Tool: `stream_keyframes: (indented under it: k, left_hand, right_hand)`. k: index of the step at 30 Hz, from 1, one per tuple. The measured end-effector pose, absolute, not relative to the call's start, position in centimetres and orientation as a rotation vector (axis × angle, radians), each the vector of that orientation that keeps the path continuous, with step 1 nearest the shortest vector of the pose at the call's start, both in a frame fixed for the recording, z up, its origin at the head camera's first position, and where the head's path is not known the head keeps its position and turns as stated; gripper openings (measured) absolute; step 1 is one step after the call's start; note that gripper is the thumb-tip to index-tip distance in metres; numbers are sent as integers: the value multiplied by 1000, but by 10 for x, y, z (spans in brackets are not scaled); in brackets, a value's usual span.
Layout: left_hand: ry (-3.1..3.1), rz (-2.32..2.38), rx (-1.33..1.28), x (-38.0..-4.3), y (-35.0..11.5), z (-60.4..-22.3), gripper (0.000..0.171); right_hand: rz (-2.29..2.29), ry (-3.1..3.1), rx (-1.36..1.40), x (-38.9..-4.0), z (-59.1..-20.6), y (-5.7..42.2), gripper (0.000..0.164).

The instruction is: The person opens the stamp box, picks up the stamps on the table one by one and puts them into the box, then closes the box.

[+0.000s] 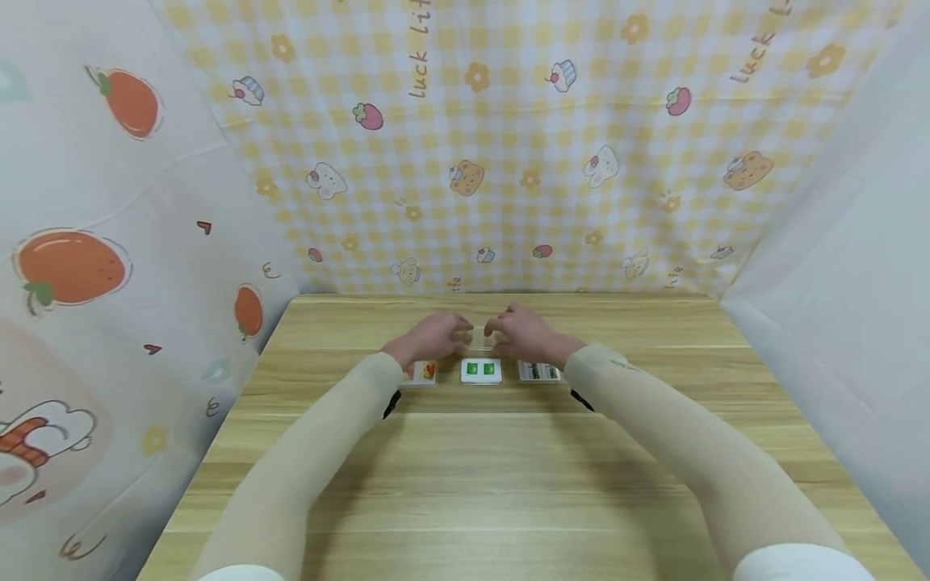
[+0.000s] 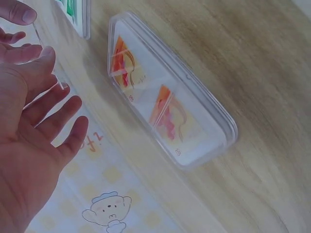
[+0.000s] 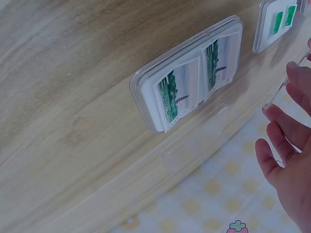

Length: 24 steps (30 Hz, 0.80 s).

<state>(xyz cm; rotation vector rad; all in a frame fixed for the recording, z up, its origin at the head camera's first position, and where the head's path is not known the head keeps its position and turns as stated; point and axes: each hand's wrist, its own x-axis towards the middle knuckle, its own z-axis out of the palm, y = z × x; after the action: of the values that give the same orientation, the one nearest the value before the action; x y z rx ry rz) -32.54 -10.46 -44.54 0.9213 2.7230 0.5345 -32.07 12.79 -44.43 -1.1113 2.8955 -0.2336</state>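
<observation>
Between my two hands is a thin clear plastic lid (image 1: 479, 338), above the table just behind the middle case. My left hand (image 1: 439, 335) pinches its left edge, and my right hand (image 1: 525, 332) grips the opposite one. The middle flat case (image 1: 481, 371) shows two green pictures. Under the left wrist lies a clear-cornered case (image 2: 170, 92) with two orange-and-red pictures. A third case (image 3: 189, 77), by the right wrist, bears two landscape pictures that reach past its edge. Behind that one, another clear lid (image 3: 197, 138) lies flat on the wood.
The three cases sit in a row on a wooden table (image 1: 465, 484). A yellow checked cloth (image 1: 501, 137) hangs along the table's back edge. Printed white cloth (image 1: 167, 202) hangs on the left, and plain white cloth (image 1: 835, 282) on the right.
</observation>
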Motion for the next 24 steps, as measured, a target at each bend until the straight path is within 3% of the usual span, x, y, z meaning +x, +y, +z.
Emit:
stream_keyframes:
  k: [24]
  left_hand:
    - [2704,417,1093,-292,-112,-458,58]
  right_hand:
    - [-193,2881,-1344,-285,-457,132,35]
